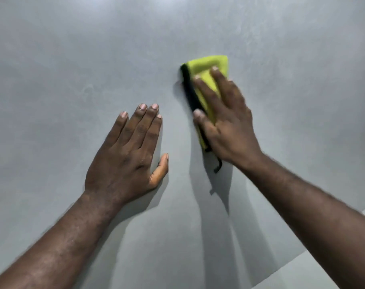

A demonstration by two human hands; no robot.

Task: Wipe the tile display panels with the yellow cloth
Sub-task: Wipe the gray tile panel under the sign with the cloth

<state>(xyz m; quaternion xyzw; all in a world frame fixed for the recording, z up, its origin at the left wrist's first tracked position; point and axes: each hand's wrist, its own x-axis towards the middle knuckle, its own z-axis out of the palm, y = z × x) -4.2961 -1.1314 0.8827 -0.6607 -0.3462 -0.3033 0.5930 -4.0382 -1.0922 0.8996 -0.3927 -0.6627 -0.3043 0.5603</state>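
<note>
yellow cloth: soft, light, folded; looks best pressed flat
right hand: fingers spread, pressing it
left hand: fingers together, flat on tile panel

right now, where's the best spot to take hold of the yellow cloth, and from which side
Probably the free upper end of the yellow cloth, pinched from above: it lies folded flat on the grey panel, and the right hand covers its lower half.

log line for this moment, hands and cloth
step: wipe | right hand: presses cloth flat on panel | left hand: flat on panel, holds nothing | cloth: folded, black edge
</note>
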